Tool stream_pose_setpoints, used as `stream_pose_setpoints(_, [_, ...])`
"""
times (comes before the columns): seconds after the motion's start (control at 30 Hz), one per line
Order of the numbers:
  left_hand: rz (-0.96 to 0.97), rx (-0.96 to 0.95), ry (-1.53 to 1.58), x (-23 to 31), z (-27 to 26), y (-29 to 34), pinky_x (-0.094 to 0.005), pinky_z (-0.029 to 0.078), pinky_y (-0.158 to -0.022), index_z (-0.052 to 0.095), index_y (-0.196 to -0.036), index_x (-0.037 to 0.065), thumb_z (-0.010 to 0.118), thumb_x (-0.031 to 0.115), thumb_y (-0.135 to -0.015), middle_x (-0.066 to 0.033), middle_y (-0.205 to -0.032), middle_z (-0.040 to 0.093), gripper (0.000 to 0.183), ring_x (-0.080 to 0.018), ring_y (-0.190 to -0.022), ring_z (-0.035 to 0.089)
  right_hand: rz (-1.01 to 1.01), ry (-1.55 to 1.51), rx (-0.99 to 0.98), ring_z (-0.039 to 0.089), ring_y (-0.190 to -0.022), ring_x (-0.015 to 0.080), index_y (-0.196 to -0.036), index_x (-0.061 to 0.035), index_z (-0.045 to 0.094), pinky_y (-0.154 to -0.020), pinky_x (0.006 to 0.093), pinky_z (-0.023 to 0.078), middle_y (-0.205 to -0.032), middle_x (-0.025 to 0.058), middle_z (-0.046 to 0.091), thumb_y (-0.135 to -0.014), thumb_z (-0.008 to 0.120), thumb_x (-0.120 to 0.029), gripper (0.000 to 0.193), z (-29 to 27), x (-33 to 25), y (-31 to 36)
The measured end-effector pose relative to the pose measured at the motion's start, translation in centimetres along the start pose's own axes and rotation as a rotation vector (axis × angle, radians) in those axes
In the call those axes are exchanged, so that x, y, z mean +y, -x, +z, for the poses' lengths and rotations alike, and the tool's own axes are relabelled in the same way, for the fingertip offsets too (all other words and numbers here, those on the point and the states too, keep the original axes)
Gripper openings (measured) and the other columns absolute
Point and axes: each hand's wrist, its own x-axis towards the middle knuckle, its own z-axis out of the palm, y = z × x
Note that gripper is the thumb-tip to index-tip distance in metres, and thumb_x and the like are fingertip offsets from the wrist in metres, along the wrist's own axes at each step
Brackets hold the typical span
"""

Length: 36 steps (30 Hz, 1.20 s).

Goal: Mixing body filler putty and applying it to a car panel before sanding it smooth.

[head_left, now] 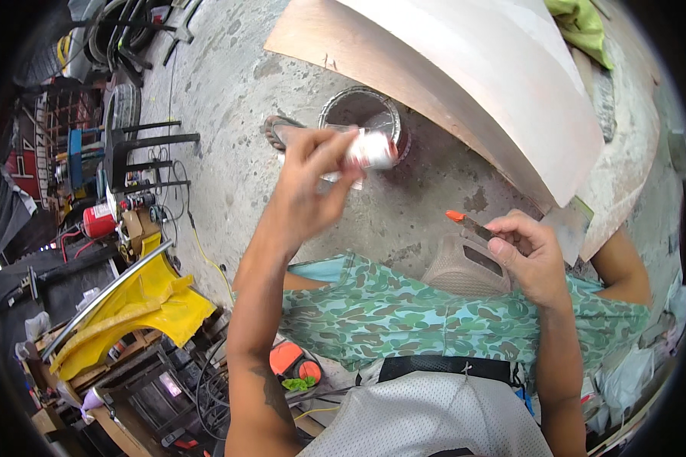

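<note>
My left hand [309, 183] is closed around a small white container [373, 150] with red markings, tipped to the right. Motion smears both, and I cannot make out the container's exact kind. Beyond it on the floor stands a round bucket [396, 114] with a stained rim, partly hidden by the hand and container. My right hand [532, 255] pinches a short, dark, flat tool [476, 228] whose tip, pointing up and left, is bright orange. Below that tool, a beige mesh shoe [465, 266] shows between my knees.
A large curved panel [480, 68], pale on its face, leans across the far right. At left are a black chair [141, 148], a red tank [99, 221] and a yellow vehicle panel [137, 312]. Orange-and-black gear [293, 362] lies by my left hip. The floor [221, 84] is stained concrete.
</note>
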Motion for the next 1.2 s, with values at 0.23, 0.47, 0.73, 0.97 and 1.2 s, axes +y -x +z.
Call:
stream_pose_setpoints(0.23, [0.207,0.062,-0.338,-13.6,0.2,-9.4,-0.0433,0.053,-0.092,0.067,-0.133,0.015,0.076,0.013,-0.088,-0.0123,-0.119,0.066,0.046,-0.0284,-0.104,0.065,0.143,0.032,0.054,0.057,-0.083,0.0069,-0.113,0.0037,0.069,-0.078,0.0230,0.047,-0.093,0.0010,0.063,-0.095,0.069,-0.007,0.020,1.4,0.6,-1.1])
stream_pose_setpoints(0.47, [0.440,-0.013,-0.476,-13.7,1.5,-14.1,-0.0447,0.035,-0.108,0.068,-0.131,0.024,0.073,0.015,-0.089,-0.0014,-0.127,0.067,0.043,-0.0246,-0.124,0.056,0.185,0.060,0.160,0.056,-0.082,0.0056,-0.115,0.0027,0.068,-0.077,0.0216,0.046,-0.091,-0.0016,0.063,-0.095,0.069,-0.007,0.022,1.4,2.1,-1.7])
stream_pose_setpoints(0.73, [0.420,-0.103,-0.441,-12.7,2.2,-14.8,-0.0535,0.031,-0.112,0.064,-0.132,0.016,0.075,0.016,-0.086,-0.0079,-0.132,0.063,0.048,-0.0344,-0.130,0.050,0.193,0.075,0.151,0.053,-0.080,0.0033,-0.116,0.0028,0.067,-0.073,0.0204,0.045,-0.092,-0.0031,0.061,-0.095,0.068,-0.006,0.022,1.4,2.0,-2.3])
stream_pose_setpoints(0.97, [0.416,0.073,-0.565,-12.6,2.5,-12.9,-0.0523,0.039,-0.109,0.065,-0.133,0.018,0.070,0.008,-0.089,-0.0105,-0.133,0.062,0.045,-0.0298,-0.126,0.057,0.157,0.086,0.160,0.053,-0.080,0.0033,-0.116,0.0023,0.067,-0.073,0.0193,0.044,-0.092,-0.0029,0.061,-0.096,0.068,-0.007,0.022,2.2,1.9,-1.7])
stream_pose_setpoints(1.2, [0.333,0.065,-0.055,-2.2,0.7,-3.8,-0.0434,0.047,-0.089,0.066,-0.129,0.012,0.072,0.001,-0.085,-0.0149,-0.111,0.064,0.046,-0.0335,-0.100,0.061,-0.235,0.220,0.300,0.046,-0.075,0.0042,-0.120,0.0009,0.071,-0.067,0.0199,0.036,-0.090,-0.0024,0.053,-0.097,0.065,-0.005,0.024,2.4,-2.2,0.7])
